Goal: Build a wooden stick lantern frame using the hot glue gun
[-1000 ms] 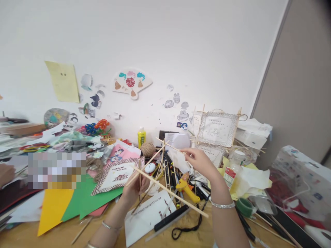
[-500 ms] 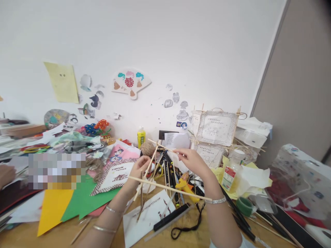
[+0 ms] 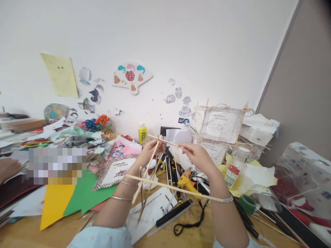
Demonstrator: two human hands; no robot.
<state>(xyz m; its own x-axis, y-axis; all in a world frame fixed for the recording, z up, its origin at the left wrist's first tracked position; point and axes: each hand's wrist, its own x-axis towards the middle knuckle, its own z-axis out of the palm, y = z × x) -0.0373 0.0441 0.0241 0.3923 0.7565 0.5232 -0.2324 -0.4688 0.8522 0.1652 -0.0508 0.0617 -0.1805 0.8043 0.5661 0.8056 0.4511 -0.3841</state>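
Observation:
I hold a frame of thin wooden sticks [image 3: 168, 187] above a cluttered craft table. My left hand [image 3: 149, 151] is closed on the frame's upper corner, where several sticks meet. My right hand [image 3: 198, 156] pinches the top stick a little to the right of it. A long stick runs from lower left across to my right wrist. Under the frame lie black pens [image 3: 170, 168], a yellow glue gun [image 3: 188, 183] and a white printed sheet [image 3: 152, 213].
Green, yellow and pink paper sheets [image 3: 77, 198] lie at the left. A yellow glue bottle [image 3: 142, 132], a twine ball and paper lanterns [image 3: 219, 127] stand by the wall. A plastic bottle [image 3: 232, 168], green tape roll [image 3: 247, 204] and bags fill the right. Another person's hand [image 3: 7, 168] shows at far left.
My left hand has risen from the frame's lower part up to the top corner, close to my right hand. The frame has tilted, its long stick now lying flatter.

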